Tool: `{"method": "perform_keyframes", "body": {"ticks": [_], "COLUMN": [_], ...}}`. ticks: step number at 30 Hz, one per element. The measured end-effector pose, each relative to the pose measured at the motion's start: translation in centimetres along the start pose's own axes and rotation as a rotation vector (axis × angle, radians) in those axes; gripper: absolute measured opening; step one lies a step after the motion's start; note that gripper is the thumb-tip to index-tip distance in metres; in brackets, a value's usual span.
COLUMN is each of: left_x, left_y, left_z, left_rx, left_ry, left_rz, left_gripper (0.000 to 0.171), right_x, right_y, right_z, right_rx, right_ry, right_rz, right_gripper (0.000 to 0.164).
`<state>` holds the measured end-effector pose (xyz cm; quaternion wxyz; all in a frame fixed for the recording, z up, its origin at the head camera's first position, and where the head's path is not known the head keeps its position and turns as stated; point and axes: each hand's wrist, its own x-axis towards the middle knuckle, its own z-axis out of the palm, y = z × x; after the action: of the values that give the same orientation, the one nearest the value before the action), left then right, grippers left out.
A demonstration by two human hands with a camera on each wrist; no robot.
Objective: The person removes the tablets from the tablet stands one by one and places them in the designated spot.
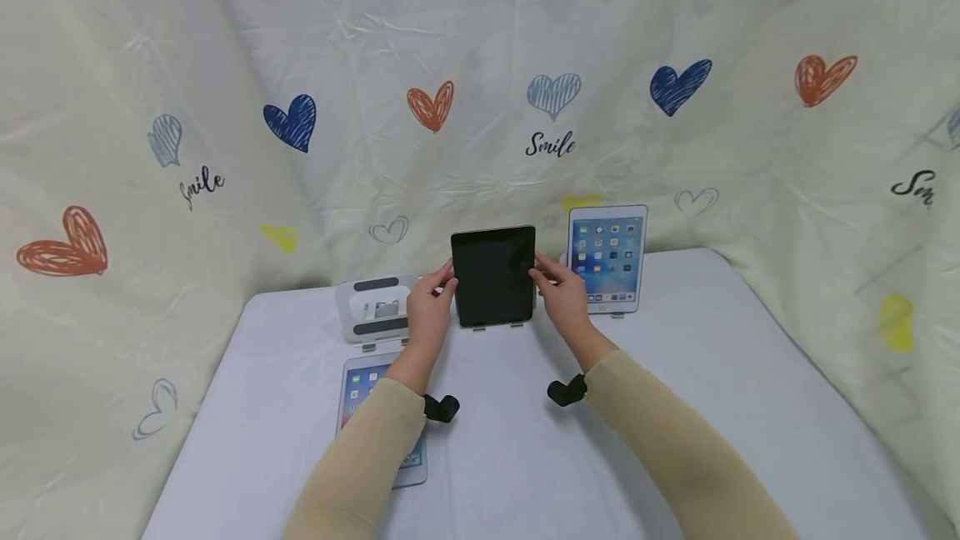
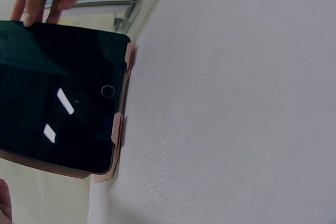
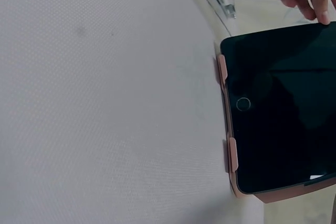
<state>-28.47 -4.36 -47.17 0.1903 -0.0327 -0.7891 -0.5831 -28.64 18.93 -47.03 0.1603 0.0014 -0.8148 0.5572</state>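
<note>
two hands clamp a black tablet [image 1: 495, 277] between them at the far middle of a white table [image 1: 495, 440], the left hand [image 1: 431, 307] pinching its left edge, the right hand [image 1: 564, 294] its right. its bottom edge sits at the two lips [image 3: 233, 155] of a pink stand [image 3: 281, 194], the dark screen [image 3: 283, 108] facing near. seating it well likely calls for even support from both sides, fingertips [image 3: 324, 19] kept to the edges, and a check that both lips catch before either hand lets go. to the right, a lit white tablet [image 1: 607, 261] stands upright; to the left is a white stand [image 1: 347, 311]. nearer left, another tablet [image 1: 360, 382] lies partly hidden by the left sleeve [image 1: 367, 448]. a heart-printed curtain [image 1: 480, 7] hangs behind.
</note>
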Motion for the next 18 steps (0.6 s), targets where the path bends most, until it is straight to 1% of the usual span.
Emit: {"method": "perform_keyframes", "body": {"ticks": [8,14,18], "left_x": [0.0,0.0,0.0], "left_y": [0.1,0.3,0.5], "left_z": [0.0,0.0,-0.2], "left_rx": [-0.016,-0.018,-0.042], "left_ry": [0.014,-0.001,-0.001], "left_rz": [0.001,-0.005,0.0], "left_gripper": [0.036,0.036,0.036], "right_x": [0.0,-0.1,0.0], "right_y": [-0.4,-0.8,-1.1], "right_z": [-0.1,-0.3,-0.3], "right_rx": [0.054,0.105,0.142], "right_ry": [-0.011,-0.01,-0.007], "right_rz": [0.025,0.047,0.06], "right_gripper": [0.039,0.039,0.038]}}
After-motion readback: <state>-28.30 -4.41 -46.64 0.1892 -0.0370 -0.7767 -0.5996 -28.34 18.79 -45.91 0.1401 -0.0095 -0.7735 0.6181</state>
